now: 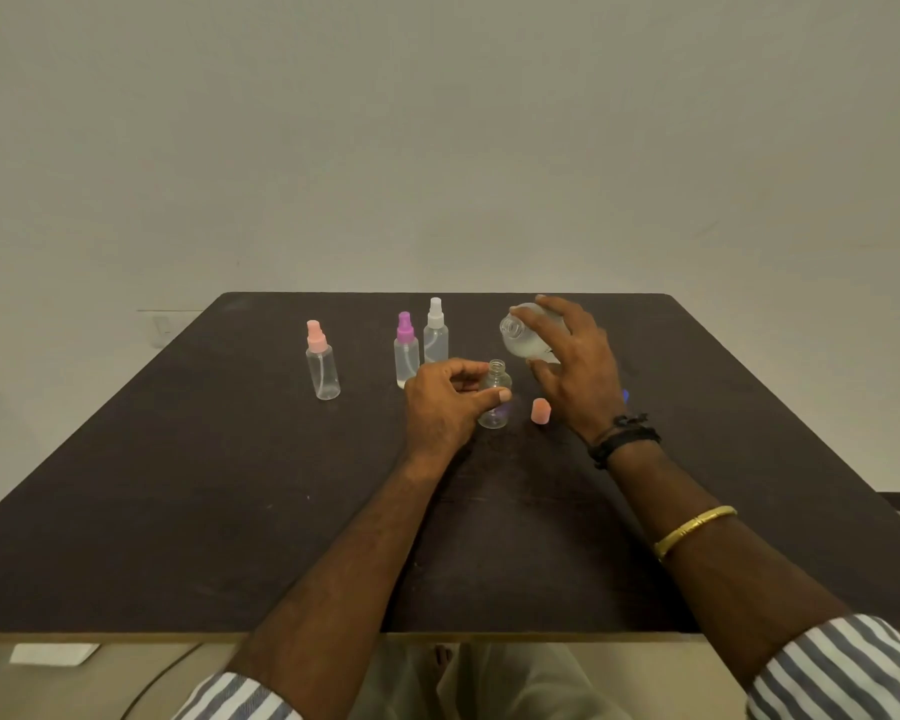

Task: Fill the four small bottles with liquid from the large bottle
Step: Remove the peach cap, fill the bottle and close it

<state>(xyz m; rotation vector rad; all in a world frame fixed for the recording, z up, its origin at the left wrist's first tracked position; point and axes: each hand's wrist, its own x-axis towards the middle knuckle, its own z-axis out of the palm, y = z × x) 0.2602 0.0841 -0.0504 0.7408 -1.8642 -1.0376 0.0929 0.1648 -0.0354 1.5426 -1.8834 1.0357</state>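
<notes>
My left hand (445,402) grips an uncapped small clear bottle (495,407) standing upright on the dark table (230,485). My right hand (572,366) holds the large clear bottle (521,332) tilted, its open mouth pointing left and raised above the small bottle. A little liquid shows in the large bottle. Three more small spray bottles stand capped: a pink-capped one (322,362) at the left, a purple-capped one (406,350) and a white-capped one (436,331) just behind my left hand. A loose pink cap (540,410) lies between my hands.
A small blue object (625,394) peeks out behind my right wrist. A white paper (53,653) lies on the floor below the table's near edge. The wall stands close behind the table's far edge.
</notes>
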